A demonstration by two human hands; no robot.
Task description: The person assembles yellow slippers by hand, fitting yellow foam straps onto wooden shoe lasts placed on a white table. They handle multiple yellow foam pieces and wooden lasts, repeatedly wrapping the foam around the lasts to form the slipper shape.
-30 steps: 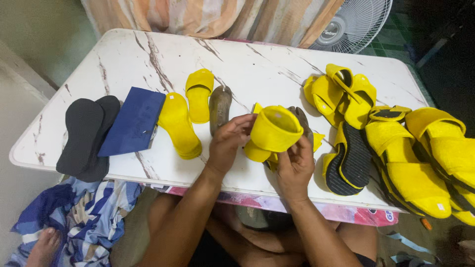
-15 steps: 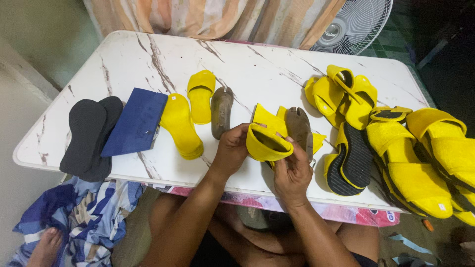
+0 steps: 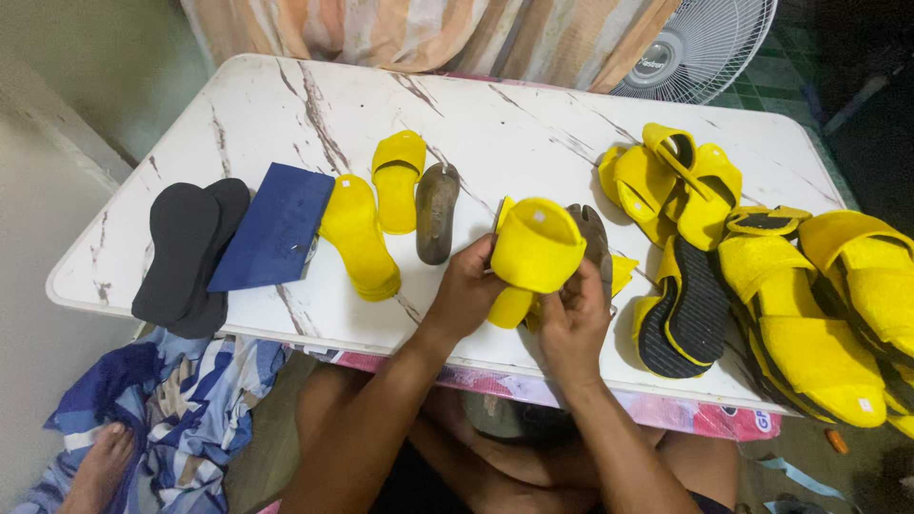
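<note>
Both hands hold a yellow slide sandal (image 3: 533, 255) over the near part of a white marble-patterned table (image 3: 286, 105). My left hand (image 3: 466, 290) grips its left side at the wide strap. From below and to the right, my right hand (image 3: 574, 319) has its fingers on the strap's edge. A brown shoe last (image 3: 596, 238) shows just behind the sandal. More yellow sole pieces (image 3: 621, 271) lie under it, partly hidden.
Left of the hands lie a second brown last (image 3: 436, 211), yellow insoles (image 3: 360, 238), a yellow sandal (image 3: 398, 179), a dark blue sheet (image 3: 271, 228) and black soles (image 3: 186, 255). Several yellow sandals (image 3: 800, 305) crowd the right side. A fan (image 3: 695, 48) stands behind.
The yellow sandal has been turned and tilted in the hands, from strap opening facing up to strap facing the camera. My right fingers moved up onto the strap's edge.
</note>
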